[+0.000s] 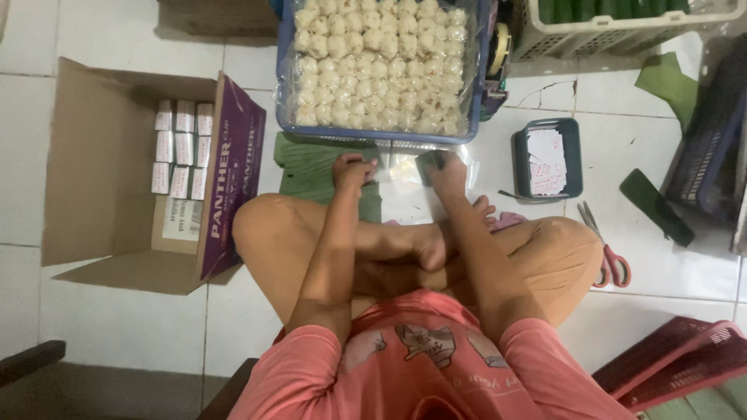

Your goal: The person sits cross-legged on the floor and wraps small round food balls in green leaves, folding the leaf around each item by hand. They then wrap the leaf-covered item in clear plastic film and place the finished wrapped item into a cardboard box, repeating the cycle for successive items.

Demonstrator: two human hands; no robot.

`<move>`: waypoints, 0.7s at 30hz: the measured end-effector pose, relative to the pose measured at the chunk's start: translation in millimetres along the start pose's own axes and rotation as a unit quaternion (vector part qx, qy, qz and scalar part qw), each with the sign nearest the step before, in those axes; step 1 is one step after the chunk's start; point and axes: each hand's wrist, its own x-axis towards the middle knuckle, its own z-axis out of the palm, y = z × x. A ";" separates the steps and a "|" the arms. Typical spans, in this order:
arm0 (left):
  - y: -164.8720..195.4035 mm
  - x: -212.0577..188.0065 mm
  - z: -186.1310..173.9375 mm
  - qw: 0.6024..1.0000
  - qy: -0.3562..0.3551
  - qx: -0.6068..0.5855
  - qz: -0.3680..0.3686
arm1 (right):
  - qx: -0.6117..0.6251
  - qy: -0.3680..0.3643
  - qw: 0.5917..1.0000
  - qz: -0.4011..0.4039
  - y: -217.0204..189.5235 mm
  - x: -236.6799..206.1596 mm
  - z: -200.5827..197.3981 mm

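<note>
I sit cross-legged on a white tiled floor. My left hand (354,169) is closed over a stack of green leaf strips (311,167) lying in front of my knees. My right hand (446,169) grips a small dark green leaf-wrapped piece (430,162) above a clear plastic sheet (405,167). Just beyond both hands stands a blue crate (284,93) lined with plastic and filled with several rows of small white dumpling-like balls (381,62).
An open cardboard box (101,163) with small white packets stands at left. A dark tray of paper slips (572,155), red-handled scissors (607,249), loose leaf pieces (655,206), a dark blue basket (712,148), a white basket (607,35) and red baskets (677,362) lie at right.
</note>
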 end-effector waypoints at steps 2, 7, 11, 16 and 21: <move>-5.2 -18.1 -5.4 0.991 0.032 0.088 0.095 | -0.005 0.002 1.000 -0.014 -5.5 -2.4 -1.9; 2.6 -48.3 -13.4 0.877 0.049 0.420 0.230 | -0.040 0.007 0.999 -0.036 -15.0 -1.9 -0.1; 11.0 -46.5 -20.9 0.893 0.105 0.385 0.208 | -0.084 0.018 0.995 -0.043 -18.9 -0.5 3.2; 33.8 -34.5 -70.7 0.977 0.032 -0.011 0.210 | 0.000 0.019 1.000 -0.005 -21.1 -0.3 -14.0; 51.7 -65.0 -91.4 0.962 -0.156 -0.223 -0.010 | 0.255 -0.033 0.964 0.069 -58.2 -14.0 -44.7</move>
